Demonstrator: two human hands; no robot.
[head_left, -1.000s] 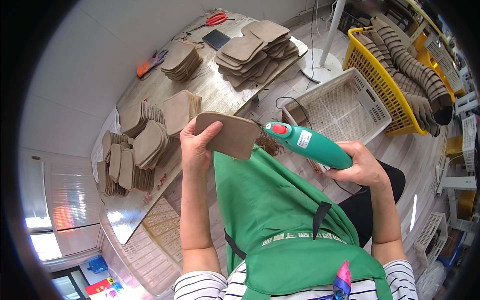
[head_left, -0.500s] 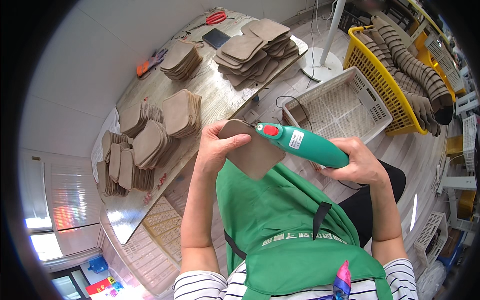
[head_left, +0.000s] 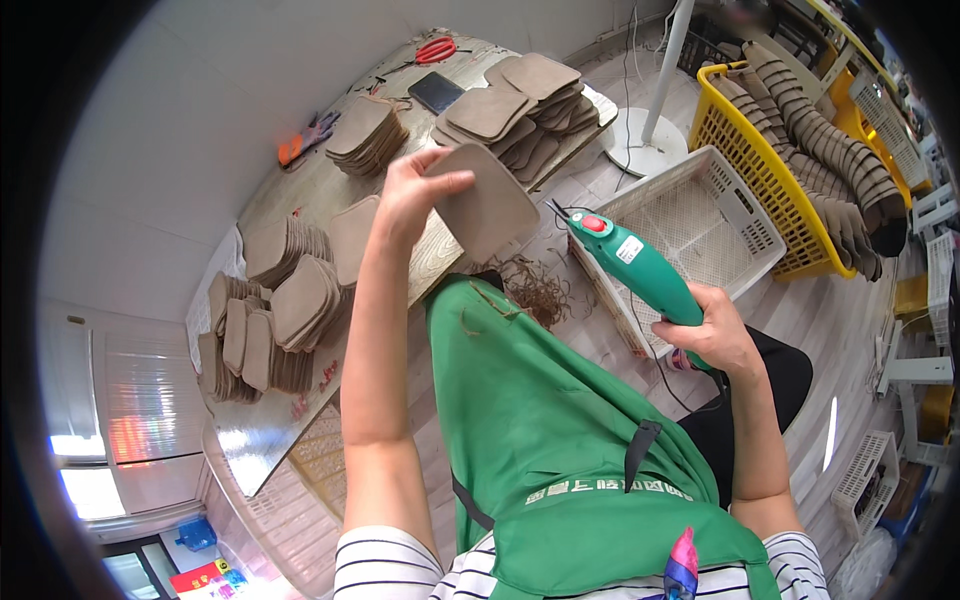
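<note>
fingers of the left hand [head_left: 415, 195] pinch a brown flat piece [head_left: 490, 205], thumb across its face, raised over the near edge of the table [head_left: 312, 205]. the right hand [head_left: 715, 330] is wrapped around a green power cutter [head_left: 645, 270], whose dark tip points far and left, just beside the piece's right corner and seemingly apart from it.

as for progress, brown scraps [head_left: 540, 290] lie on the floor between the table and a white crate [head_left: 757, 205], and a few strands cling to the green apron [head_left: 550, 380], so some cutting looks done. whether the held piece is finished all round cannot be told: its edge looks fairly clean, but the hand covers part of it.

similar pieces stand in tight stacks on the left [head_left: 305, 305], one neat stack [head_left: 365, 130] sits at the far side, and a looser pile [head_left: 500, 110] spreads to its right; which of these are done and which are left is not clear. at the far right, a yellow basket [head_left: 770, 190] holds long rows of brown pieces [head_left: 825, 125].
</note>
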